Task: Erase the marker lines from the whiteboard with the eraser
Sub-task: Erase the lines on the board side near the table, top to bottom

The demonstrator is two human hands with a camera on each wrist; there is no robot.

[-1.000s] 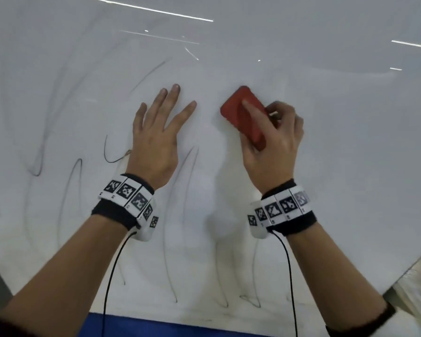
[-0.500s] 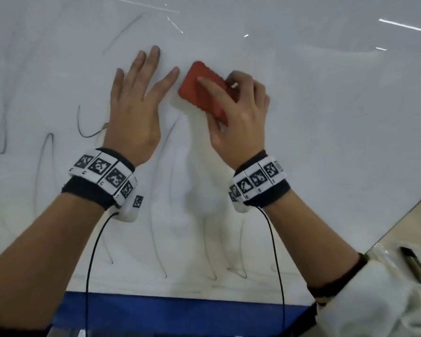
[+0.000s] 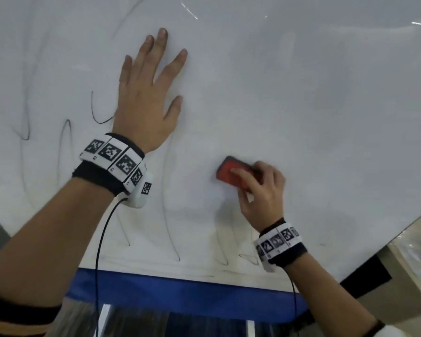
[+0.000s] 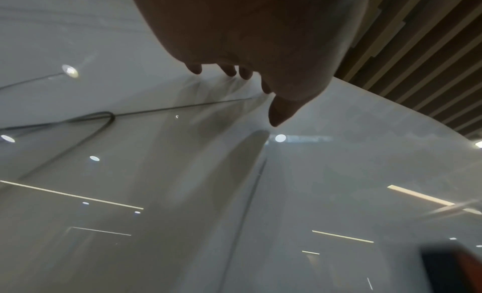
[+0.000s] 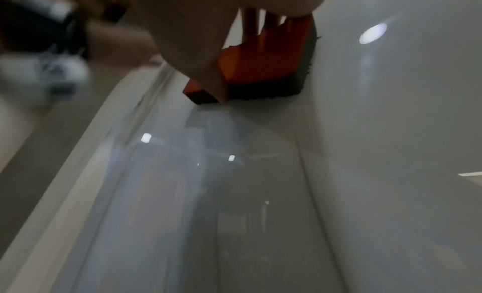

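A large whiteboard (image 3: 314, 98) fills the head view, with thin black marker lines (image 3: 95, 110) looping on its left and lower parts. My right hand (image 3: 260, 188) grips a red eraser (image 3: 229, 171) and presses its dark felt side against the board at centre right. In the right wrist view the eraser (image 5: 263, 58) shows orange-red with black felt flat against the board (image 5: 391, 132). My left hand (image 3: 151, 88) lies flat on the board at upper left, fingers spread and straight. The left wrist view shows the fingertips (image 4: 229, 70) touching the board beside a marker line (image 4: 104, 120).
A blue strip (image 3: 180, 295) runs along the board's lower edge. The board's right edge (image 3: 399, 237) slants down at lower right, with a dark object and pale surface beyond. Cables hang from both wristbands.
My right hand has swept the eraser from beside the left fingertips down and to the right across the board. The left hand stays flat in the same place.
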